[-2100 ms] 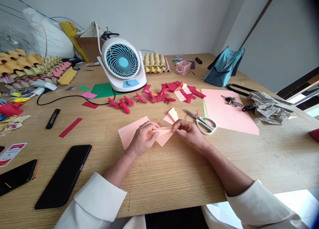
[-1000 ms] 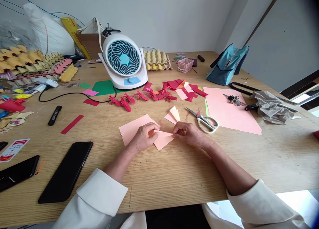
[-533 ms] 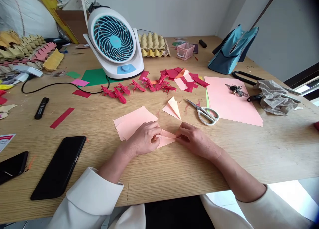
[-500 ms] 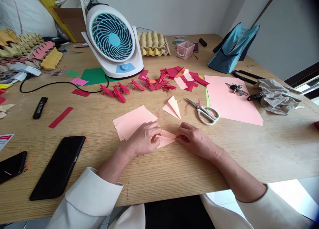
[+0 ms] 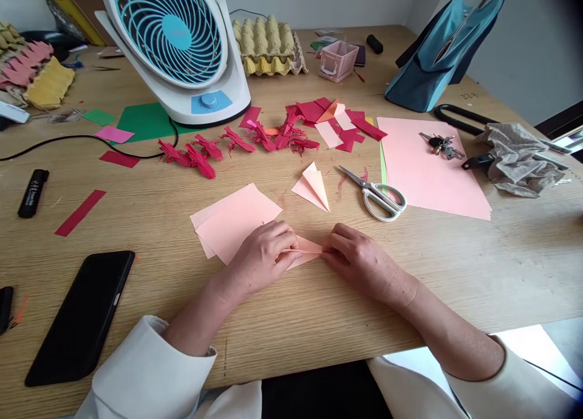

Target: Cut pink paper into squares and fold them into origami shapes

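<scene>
Between my hands lies a small folded piece of pink paper (image 5: 308,245), a crease running across it. My left hand (image 5: 264,255) is closed on its left end, partly over the loose pink sheets (image 5: 234,215). At the right tip, my right hand (image 5: 357,258) pinches the same paper, its fingertips partly hidden. Just beyond, a folded pale pink paper piece (image 5: 314,188) rests on the table. To its right lie scissors (image 5: 380,199) with white handles, blades pointing away to the left.
Red folded paper figures (image 5: 237,141) and red scraps (image 5: 314,110) lie farther back. A fan (image 5: 175,39) stands at back left. Keys (image 5: 441,146) rest on large pink sheets (image 5: 423,182). Left are a black phone (image 5: 82,316) and marker (image 5: 33,194); a blue bag (image 5: 426,73) stands back right.
My view has tilted down and come closer. My fingers still grip the pink paper, and its raised fold looks flatter and narrower than before.
</scene>
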Demonstrator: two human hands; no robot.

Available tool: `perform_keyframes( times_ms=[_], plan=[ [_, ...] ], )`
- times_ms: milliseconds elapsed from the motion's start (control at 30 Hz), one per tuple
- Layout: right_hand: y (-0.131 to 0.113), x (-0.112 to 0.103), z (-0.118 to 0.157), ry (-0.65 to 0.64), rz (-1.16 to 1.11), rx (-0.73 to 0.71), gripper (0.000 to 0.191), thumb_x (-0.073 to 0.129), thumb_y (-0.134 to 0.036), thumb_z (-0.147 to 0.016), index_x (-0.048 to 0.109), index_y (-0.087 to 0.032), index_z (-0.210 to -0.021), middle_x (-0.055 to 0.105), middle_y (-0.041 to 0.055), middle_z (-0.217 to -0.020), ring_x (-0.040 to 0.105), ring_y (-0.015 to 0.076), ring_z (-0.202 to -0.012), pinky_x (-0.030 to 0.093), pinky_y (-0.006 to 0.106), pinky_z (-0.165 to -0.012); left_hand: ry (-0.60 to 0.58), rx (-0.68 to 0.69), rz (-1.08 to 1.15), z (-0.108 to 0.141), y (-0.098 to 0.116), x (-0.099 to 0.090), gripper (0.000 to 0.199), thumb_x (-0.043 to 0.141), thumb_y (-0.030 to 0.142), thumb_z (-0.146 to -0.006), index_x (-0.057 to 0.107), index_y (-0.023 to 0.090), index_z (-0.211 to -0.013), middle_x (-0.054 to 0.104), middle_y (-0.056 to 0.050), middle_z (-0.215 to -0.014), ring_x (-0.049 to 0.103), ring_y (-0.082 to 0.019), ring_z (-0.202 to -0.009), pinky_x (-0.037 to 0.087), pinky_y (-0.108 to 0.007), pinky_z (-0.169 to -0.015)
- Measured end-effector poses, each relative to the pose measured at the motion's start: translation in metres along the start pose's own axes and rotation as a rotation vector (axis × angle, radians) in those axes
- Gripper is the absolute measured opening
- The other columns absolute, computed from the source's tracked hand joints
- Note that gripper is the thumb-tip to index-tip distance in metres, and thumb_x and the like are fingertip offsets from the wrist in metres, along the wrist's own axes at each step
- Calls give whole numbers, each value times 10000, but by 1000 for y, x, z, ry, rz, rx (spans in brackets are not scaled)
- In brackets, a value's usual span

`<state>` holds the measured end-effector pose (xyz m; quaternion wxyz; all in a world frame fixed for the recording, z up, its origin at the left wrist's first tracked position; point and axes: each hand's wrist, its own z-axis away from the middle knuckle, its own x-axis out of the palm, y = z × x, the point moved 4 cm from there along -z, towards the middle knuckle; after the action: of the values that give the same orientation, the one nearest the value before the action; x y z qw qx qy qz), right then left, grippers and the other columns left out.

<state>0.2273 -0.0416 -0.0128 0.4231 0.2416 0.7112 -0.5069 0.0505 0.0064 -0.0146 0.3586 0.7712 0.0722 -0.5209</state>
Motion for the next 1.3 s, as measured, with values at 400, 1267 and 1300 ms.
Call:
perform_keyframes(
  times_ms=[400, 1267, 1300],
  plan=[
    [-1, 6, -3, 8, -18, 75, 56, 568, -171, -890, 602, -171, -845, 562, 35, -841, 532, 157, -765, 392, 280, -699, 9, -88, 125, 0, -5, -1, 149, 526, 213, -917, 571, 174, -780, 607, -31, -837, 555, -163, -822, 436, -293, -738],
    [2, 2, -4, -47, -87, 216, 125, 578, -134, -871, 571, -174, -753, 542, 30, -817, 520, 157, -740, 406, 292, -696, 93, -224, 175, -5, -11, -15, 164, 554, 113, -855, 512, 172, -708, 567, -22, -911, 544, -96, -699, 451, -228, -624],
    [2, 2, -5, -48, -82, 221, 131, 575, -141, -875, 568, -175, -749, 540, 30, -813, 520, 156, -733, 407, 292, -690, 93, -227, 174, -4, -11, -14, 162, 550, 109, -855, 515, 171, -710, 564, -22, -911, 546, -95, -701, 449, -225, -619]
  ],
)
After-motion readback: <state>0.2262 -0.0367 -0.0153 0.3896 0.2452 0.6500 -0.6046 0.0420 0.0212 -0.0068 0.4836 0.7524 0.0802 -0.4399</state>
